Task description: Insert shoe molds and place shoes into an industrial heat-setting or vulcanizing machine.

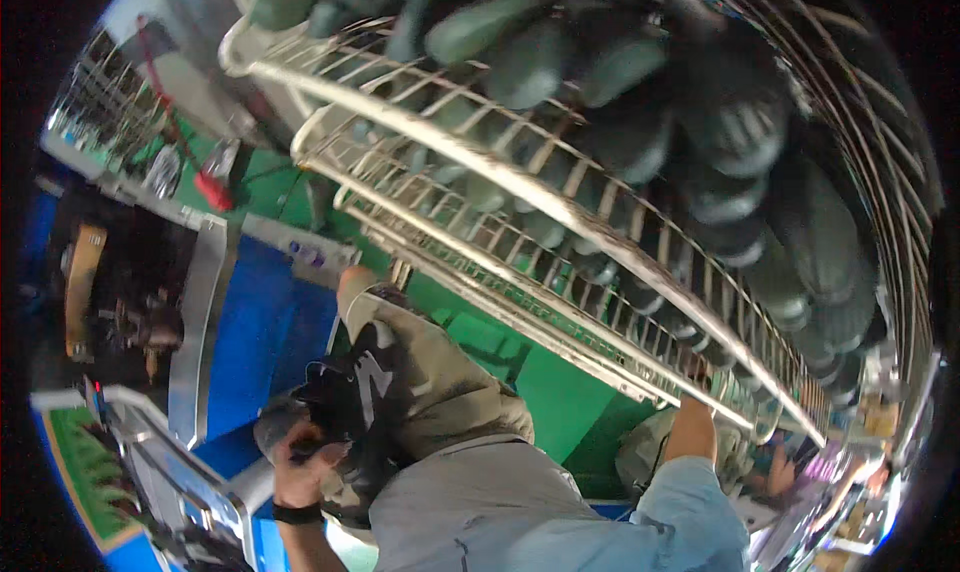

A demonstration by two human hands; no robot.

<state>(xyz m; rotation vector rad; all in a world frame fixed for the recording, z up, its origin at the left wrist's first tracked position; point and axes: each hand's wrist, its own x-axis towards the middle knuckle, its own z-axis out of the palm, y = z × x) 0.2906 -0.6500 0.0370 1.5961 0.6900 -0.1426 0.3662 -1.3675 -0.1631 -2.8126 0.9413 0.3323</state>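
My left hand (308,465), with a black band on its wrist, is closed at the lower left on a black shoe (376,380) with a pale mark on its side. The shoe is held against my beige trousers, and part of it is blurred. On the right, my right arm reaches out to a cream wire rack (480,162). My right hand (698,374) is at the rack's lower rail, small and dark, and its fingers are hard to make out. Above it, the tiers carry several dark grey-green shoe lasts (735,132).
A blue-sided machine (265,312) with metal edges stands on the left. Closer to me on that side is a grey metal frame (165,462). Green floor (480,347) shows under the rack. A red-ended pole (213,190) is at the far left. Another person's arm (778,472) shows at the lower right.
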